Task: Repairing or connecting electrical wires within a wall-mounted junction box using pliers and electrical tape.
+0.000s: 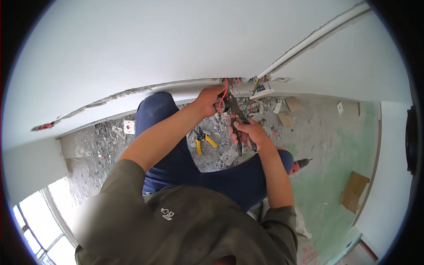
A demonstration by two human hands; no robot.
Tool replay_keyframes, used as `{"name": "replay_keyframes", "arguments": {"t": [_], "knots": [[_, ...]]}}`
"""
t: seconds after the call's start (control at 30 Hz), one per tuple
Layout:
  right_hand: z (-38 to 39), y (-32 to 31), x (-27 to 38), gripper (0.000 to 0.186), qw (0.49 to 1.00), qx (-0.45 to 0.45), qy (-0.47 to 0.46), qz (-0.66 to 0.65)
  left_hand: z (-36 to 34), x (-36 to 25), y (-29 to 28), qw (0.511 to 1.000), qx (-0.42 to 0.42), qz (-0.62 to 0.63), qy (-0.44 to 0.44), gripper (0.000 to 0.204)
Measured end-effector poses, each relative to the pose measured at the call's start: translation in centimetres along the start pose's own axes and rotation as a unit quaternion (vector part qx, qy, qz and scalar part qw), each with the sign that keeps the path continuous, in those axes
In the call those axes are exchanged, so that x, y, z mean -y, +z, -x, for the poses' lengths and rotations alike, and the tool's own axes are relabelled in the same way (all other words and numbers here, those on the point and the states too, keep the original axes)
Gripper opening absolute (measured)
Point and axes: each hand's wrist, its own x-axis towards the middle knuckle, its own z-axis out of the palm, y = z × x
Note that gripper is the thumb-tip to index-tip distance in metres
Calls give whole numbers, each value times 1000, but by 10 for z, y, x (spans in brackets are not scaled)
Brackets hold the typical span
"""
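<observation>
Near the wall (176, 48), right hand (255, 133) clasps pliers (236, 108), left hand (208, 100) reaching forward (grip unclear).

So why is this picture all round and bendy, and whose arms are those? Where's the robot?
There's no robot here, just a person using two bare hands. The only picture comes from a camera worn on their head, looking down. Its very wide lens makes straight edges curve. The left hand is up by the wall, next to a red wire; I can't tell exactly what it grips. The right hand holds dark-handled pliers. On the dusty floor lie bits of rubble, a tool with yellow handles and a piece of brown cardboard. The big blue shapes are the person's trousers.
</observation>
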Motion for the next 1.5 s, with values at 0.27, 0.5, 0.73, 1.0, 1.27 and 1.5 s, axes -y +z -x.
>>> {"name": "replay_keyframes", "arguments": {"t": [0.27,0.5,0.73,1.0,1.27,1.5], "knots": [[-5,13,-7,32,994,33,11,-99,-2,-5,-12,998,4,-62,14,21],[8,11,-12,38,844,-265,-62,463,-5,-5,-3,999,25,-37,13,18],[7,22,-17,46,750,-317,-102,571,-9,3,-6,997,15,-65,43,25],[4,21,-11,38,787,-275,-111,541,-10,0,-2,999,-29,1,18,19],[-15,-1,-27,27,863,-250,-153,412,-10,0,0,1000,-27,-11,10,18],[-12,11,-18,21,867,-251,-132,410,-6,-2,3,998,-47,-39,12,17]]}}
